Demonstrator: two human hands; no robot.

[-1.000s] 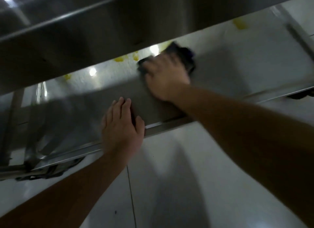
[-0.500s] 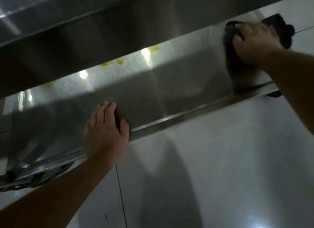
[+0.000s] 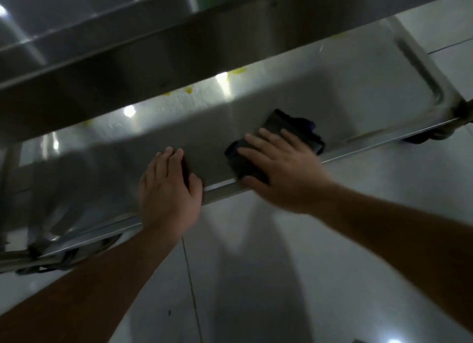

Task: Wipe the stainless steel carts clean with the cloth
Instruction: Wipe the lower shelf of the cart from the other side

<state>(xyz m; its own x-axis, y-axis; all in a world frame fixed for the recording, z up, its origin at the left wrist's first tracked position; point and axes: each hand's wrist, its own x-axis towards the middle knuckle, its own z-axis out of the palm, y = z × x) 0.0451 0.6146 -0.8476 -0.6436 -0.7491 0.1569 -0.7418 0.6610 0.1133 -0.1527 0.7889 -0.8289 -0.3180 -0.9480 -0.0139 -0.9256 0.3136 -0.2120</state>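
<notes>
Cloth (image 3: pixel 275 148) lies under your right hand (image 3: pixel 284 171), fingers spread to press it; your left hand (image 3: pixel 170 191), fingers together, steadies the cart shelf (image 3: pixel 320 92).

2 hands, left hand (image 3: pixel 170 189) and right hand (image 3: pixel 284 172), 1 cloth (image 3: pixel 279 135), 1 cart (image 3: pixel 294 86).

Cloth (image 3: pixel 275 143) on cart shelf (image 3: pixel 345 97), right of left hand (image 3: pixel 170 191).

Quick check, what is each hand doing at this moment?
Left hand: open, fingers flat on the lower cart shelf, holding nothing.
Right hand: open, straight fingers pressing the dark cloth onto the shelf.
</notes>
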